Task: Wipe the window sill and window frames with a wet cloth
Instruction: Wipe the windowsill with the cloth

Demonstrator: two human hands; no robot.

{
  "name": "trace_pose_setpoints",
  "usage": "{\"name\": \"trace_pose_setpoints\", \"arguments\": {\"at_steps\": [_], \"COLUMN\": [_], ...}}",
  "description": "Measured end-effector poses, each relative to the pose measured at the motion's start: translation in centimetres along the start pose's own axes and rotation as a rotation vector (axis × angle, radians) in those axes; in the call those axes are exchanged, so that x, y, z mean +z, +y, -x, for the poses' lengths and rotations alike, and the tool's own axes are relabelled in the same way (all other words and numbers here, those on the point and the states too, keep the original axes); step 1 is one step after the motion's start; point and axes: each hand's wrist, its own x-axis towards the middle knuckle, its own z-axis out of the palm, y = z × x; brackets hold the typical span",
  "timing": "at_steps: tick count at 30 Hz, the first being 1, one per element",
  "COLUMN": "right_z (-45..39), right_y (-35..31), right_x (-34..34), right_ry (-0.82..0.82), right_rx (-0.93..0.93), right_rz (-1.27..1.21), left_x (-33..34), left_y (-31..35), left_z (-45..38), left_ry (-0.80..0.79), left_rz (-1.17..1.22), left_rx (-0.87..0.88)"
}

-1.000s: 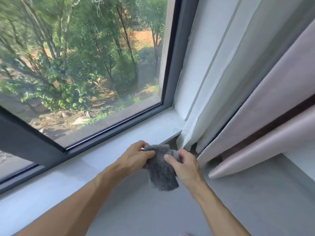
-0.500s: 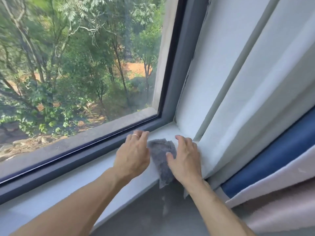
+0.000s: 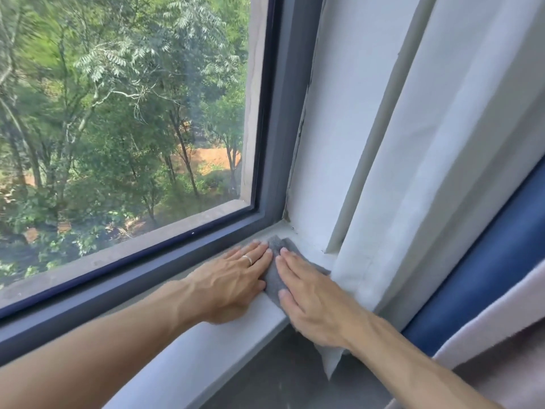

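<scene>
both hands, left hand (image 3: 233, 278) and right hand (image 3: 312, 293), press flat with straight fingers on a grey cloth (image 3: 275, 278) spread in the window sill (image 3: 206, 349) corner; wiping seems barely begun, window frame (image 3: 277, 113) untouched.

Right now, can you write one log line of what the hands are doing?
left hand: flat on cloth | right hand: flat on cloth | cloth: sill corner

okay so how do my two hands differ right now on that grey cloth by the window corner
The left hand wears a ring; the right hand shows none. The left hand lies beside the window frame, covering the grey cloth's left edge; the right hand lies nearer the white curtain, over the cloth's right part and the front edge of the sill. Both lie flat, fingers straight, pressing the cloth onto the sill.
</scene>
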Motion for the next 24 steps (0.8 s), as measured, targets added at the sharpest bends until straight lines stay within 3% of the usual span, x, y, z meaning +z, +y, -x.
{"name": "trace_pose_setpoints", "arguments": {"at_steps": [10, 13, 15, 21, 24], "right_z": [-4.0, -0.7, 1.5, 5.2, 6.3], "right_y": [1.6, 1.5, 2.0, 6.0, 7.3], "right_x": [-1.1, -2.1, -2.6, -2.6, -2.4], "right_ry": [-0.009, 0.108, 0.154, 0.089, 0.0], "right_rx": [0.055, 0.036, 0.024, 0.176, 0.218], "right_rz": [0.038, 0.095, 0.199, 0.471, 0.485], "left_x": [0.7, 0.1, -0.3, -0.2, -0.1], "left_y": [-1.7, -0.6, 1.2, 4.6, 4.1], "left_z": [-2.7, -1.9, -2.7, -7.6, -5.4], "left_ry": [0.019, 0.117, 0.06, 0.037, 0.013], "left_rz": [0.024, 0.014, 0.054, 0.047, -0.028], "left_rx": [-0.009, 0.035, 0.014, -0.121, -0.014]}}
